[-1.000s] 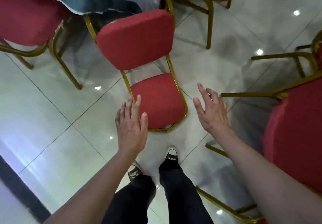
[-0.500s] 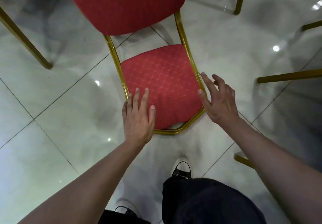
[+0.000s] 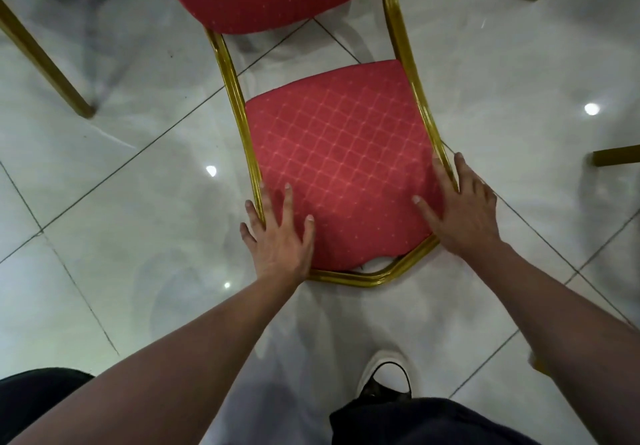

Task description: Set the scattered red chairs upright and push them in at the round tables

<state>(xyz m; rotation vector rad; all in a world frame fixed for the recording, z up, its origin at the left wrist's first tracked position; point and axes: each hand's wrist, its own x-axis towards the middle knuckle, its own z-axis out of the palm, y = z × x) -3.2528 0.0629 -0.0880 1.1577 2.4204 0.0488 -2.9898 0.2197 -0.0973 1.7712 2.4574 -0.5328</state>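
The chair (image 3: pixel 343 167) is padded in red woven cloth, matt, a diamond grid picked out in paler thread. Its frame (image 3: pixel 349 276) is seen as gold-painted metal tube, ribbed and glossy. The floor (image 3: pixel 121 202) is laid in pale, polished tiles, lamps mirrored in them. The shoe (image 3: pixel 384 378) is capped in smooth white rubber.
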